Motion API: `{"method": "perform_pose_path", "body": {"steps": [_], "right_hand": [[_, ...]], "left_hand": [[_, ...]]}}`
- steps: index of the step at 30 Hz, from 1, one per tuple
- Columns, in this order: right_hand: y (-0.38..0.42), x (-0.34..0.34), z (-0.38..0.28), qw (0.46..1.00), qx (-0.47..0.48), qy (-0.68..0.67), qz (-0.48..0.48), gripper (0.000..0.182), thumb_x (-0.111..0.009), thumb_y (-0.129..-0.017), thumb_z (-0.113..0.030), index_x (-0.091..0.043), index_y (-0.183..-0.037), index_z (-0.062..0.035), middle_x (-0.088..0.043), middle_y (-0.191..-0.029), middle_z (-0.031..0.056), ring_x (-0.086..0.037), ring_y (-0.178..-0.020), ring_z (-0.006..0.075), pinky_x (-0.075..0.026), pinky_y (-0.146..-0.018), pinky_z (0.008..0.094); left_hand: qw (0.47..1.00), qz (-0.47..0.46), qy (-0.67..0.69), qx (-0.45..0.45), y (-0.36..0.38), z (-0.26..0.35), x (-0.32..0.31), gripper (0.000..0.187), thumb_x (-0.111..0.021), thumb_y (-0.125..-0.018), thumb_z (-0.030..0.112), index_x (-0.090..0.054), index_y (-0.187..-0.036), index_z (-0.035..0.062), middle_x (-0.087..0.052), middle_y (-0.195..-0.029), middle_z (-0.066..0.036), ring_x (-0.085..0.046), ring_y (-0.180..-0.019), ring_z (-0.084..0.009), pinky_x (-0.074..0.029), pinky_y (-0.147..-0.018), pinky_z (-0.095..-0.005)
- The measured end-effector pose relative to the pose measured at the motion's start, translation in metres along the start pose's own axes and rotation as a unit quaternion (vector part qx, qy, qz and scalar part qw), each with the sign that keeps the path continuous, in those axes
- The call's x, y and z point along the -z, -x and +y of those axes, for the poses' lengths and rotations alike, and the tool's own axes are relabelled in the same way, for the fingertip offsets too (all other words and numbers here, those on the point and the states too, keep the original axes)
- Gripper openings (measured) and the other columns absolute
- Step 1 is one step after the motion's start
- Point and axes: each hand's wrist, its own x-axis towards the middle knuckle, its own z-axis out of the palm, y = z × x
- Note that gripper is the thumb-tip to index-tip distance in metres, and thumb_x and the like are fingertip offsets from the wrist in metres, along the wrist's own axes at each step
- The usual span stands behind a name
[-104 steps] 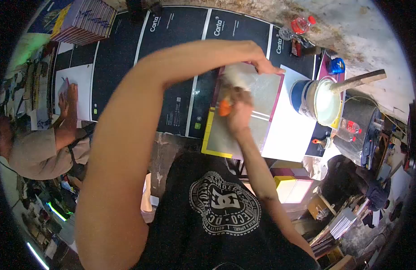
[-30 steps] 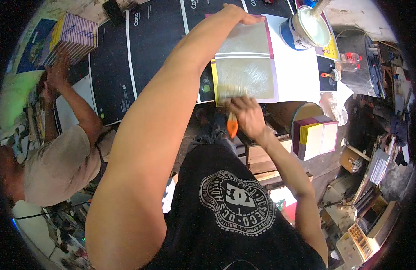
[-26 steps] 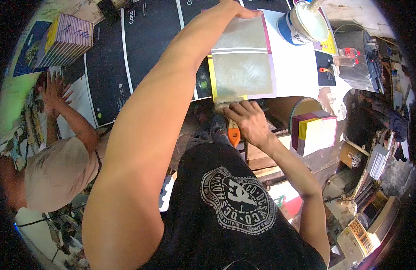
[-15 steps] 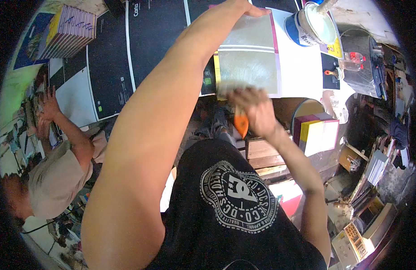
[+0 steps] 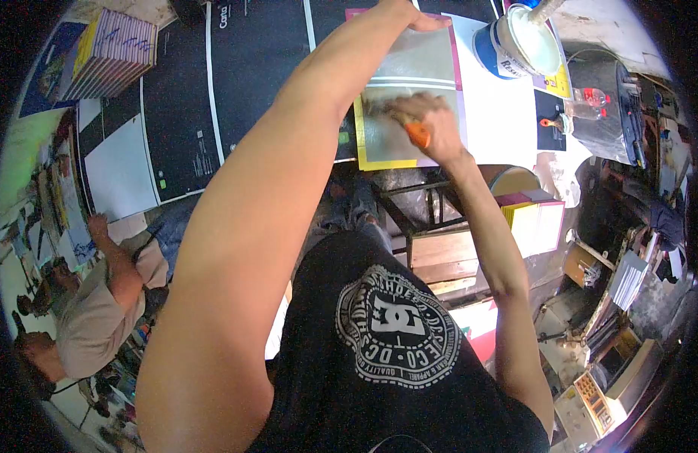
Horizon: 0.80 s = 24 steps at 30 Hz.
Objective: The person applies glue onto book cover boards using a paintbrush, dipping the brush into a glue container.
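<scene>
My right hand [image 5: 432, 121] is closed round a brush with an orange handle [image 5: 417, 134]; its bristles are blurred by motion over the lower grey panel. Beneath lies a cover sheet with two grey panels [image 5: 420, 66] and yellow and magenta edges. The panels look wet and shiny, with a pale strip between them. At the sheet's far edge my left hand [image 5: 428, 23] rests with its fingers stretched out, partly cut off by the frame. A tub of white paste [image 5: 507, 49] stands to the right of the sheet, a stick or handle rising from it.
A second orange-handled brush [image 5: 551, 123] lies at the right beside plastic bottles [image 5: 590, 103]. Stacked books [image 5: 118, 49] stand at the far left and more bound blocks [image 5: 534, 223] below the table's right side. Another person [image 5: 100, 309] is at the lower left.
My right hand has moved the brush up and away from the sheet's near edge, over the lower panel. My left hand stays put. The other person has lowered their arms.
</scene>
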Motion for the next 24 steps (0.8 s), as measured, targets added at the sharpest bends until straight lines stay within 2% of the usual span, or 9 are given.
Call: {"method": "perform_pose_path", "body": {"steps": [1,4,7,10,13,16,19,22,24], "right_hand": [[0.004,-0.004,0.002,0.998,0.019,-0.043,-0.042,0.038,-0.055,-0.082,-0.020,-0.067,-0.117,-0.0160,-0.066,-0.115,0.0047,-0.059,-0.104,0.0263,-0.046,-0.085,0.0407],[0.061,-0.005,-0.018,0.993,0.076,0.034,-0.078,0.035,-0.054,-0.083,-0.017,-0.067,-0.116,-0.0123,-0.066,-0.114,0.0066,-0.059,-0.106,0.0248,-0.046,-0.089,0.0380],[0.089,0.031,-0.030,0.977,0.048,-0.050,-0.203,0.040,-0.053,-0.082,-0.018,-0.066,-0.119,-0.0121,-0.066,-0.115,0.0074,-0.059,-0.106,0.0250,-0.045,-0.090,0.0388],[0.059,0.060,-0.008,0.989,0.018,-0.057,-0.136,0.040,-0.053,-0.082,-0.019,-0.066,-0.120,-0.0123,-0.067,-0.114,0.0069,-0.059,-0.106,0.0250,-0.045,-0.089,0.0386],[0.010,0.060,0.024,0.996,0.029,0.039,-0.074,0.040,-0.051,-0.084,-0.017,-0.065,-0.122,-0.0110,-0.067,-0.116,0.0093,-0.059,-0.106,0.0300,-0.045,-0.091,0.0403],[0.050,0.009,0.053,0.993,0.048,0.024,-0.104,0.035,-0.055,-0.086,-0.018,-0.067,-0.118,-0.0097,-0.068,-0.115,0.0101,-0.062,-0.103,0.0294,-0.048,-0.090,0.0402],[0.095,0.040,0.011,0.981,0.027,-0.001,-0.191,0.033,-0.059,-0.083,-0.019,-0.070,-0.113,-0.0122,-0.068,-0.114,0.0079,-0.062,-0.105,0.0267,-0.047,-0.092,0.0396],[0.108,0.074,0.011,0.964,0.030,-0.027,-0.264,0.035,-0.053,-0.084,-0.021,-0.068,-0.115,-0.0132,-0.067,-0.119,0.0059,-0.061,-0.106,0.0230,-0.045,-0.090,0.0379],[0.085,0.085,0.024,0.983,0.001,-0.011,-0.183,0.034,-0.054,-0.085,-0.021,-0.069,-0.115,-0.0152,-0.067,-0.118,0.0049,-0.061,-0.105,0.0230,-0.045,-0.088,0.0379]], "left_hand": [[1.000,0.000,-0.001,0.000,0.001,0.001,0.000,0.092,-0.017,-0.086,0.079,-0.025,-0.153,0.0170,-0.014,-0.161,-0.012,-0.014,-0.148,-0.0293,-0.006,-0.120,-0.0538],[1.000,-0.007,0.007,-0.002,0.006,0.000,-0.003,0.091,-0.017,-0.087,0.079,-0.025,-0.153,0.0174,-0.014,-0.161,-0.011,-0.013,-0.149,-0.0290,-0.006,-0.120,-0.0540],[1.000,-0.006,0.016,-0.001,0.011,-0.003,0.003,0.089,-0.017,-0.087,0.078,-0.024,-0.153,0.0178,-0.014,-0.161,-0.011,-0.013,-0.149,-0.0286,-0.005,-0.120,-0.0541],[1.000,-0.013,0.017,-0.001,0.009,-0.001,0.002,0.088,-0.017,-0.088,0.077,-0.024,-0.153,0.0182,-0.013,-0.161,-0.011,-0.012,-0.149,-0.0283,-0.004,-0.120,-0.0543],[1.000,-0.019,0.006,-0.001,0.008,0.007,0.003,0.087,-0.016,-0.089,0.076,-0.023,-0.154,0.0186,-0.013,-0.161,-0.010,-0.011,-0.149,-0.0280,-0.003,-0.120,-0.0545],[1.000,-0.023,0.000,0.000,0.010,0.010,0.003,0.085,-0.016,-0.090,0.075,-0.023,-0.154,0.0191,-0.013,-0.161,-0.010,-0.011,-0.149,-0.0276,-0.002,-0.120,-0.0546],[1.000,-0.029,0.004,0.000,0.014,0.008,0.001,0.084,-0.016,-0.090,0.074,-0.022,-0.154,0.0195,-0.012,-0.162,-0.009,-0.010,-0.149,-0.0273,-0.002,-0.120,-0.0548],[1.000,-0.019,0.014,0.006,0.018,0.009,0.006,0.082,-0.014,-0.092,0.072,-0.022,-0.154,0.0187,-0.013,-0.161,-0.009,-0.010,-0.149,-0.0272,0.000,-0.120,-0.0546],[1.000,-0.018,0.009,0.012,0.009,0.010,0.001,0.084,-0.017,-0.091,0.073,-0.024,-0.154,0.0182,-0.014,-0.161,-0.009,-0.011,-0.149,-0.0274,0.001,-0.120,-0.0544]]}}
